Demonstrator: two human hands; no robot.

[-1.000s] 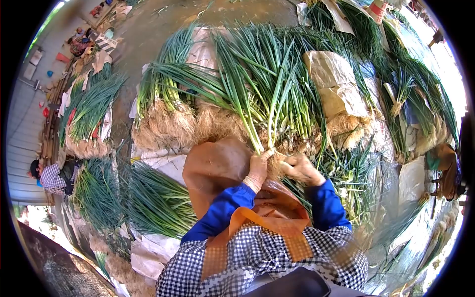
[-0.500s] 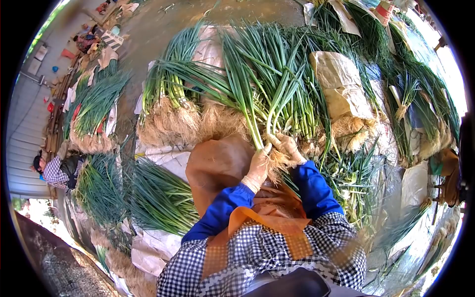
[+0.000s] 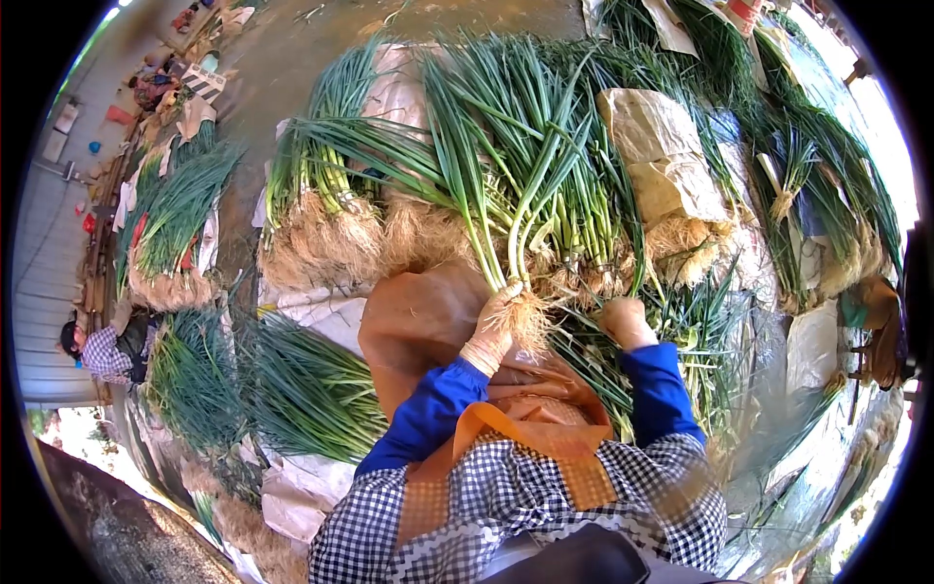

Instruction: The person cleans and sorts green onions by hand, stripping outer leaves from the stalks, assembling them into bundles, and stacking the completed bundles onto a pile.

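My left hand (image 3: 492, 326) is wrapped round the base of a few green onions (image 3: 518, 234), whose pale stems and stringy roots (image 3: 526, 321) show beside the fingers, with the leaves pointing away from me. To the right, my right hand (image 3: 625, 321) has its fingers curled, over loose green leaves (image 3: 693, 336); whether it holds anything is hidden. Beyond both hands lie piled green onions (image 3: 592, 214) with their roots toward me. My orange apron (image 3: 418, 316) covers the knee beside my left hand.
Rooted onion bundles (image 3: 321, 238) lie at the front left, and another leafy pile (image 3: 311, 389) is left of my knee. Brown paper (image 3: 662, 156) covers onions at the right. A person (image 3: 105, 352) in a checked top is at the far left.
My right hand has left the stems and moved right, its fingers now curled. My left hand still holds the onions, which have shifted slightly left.
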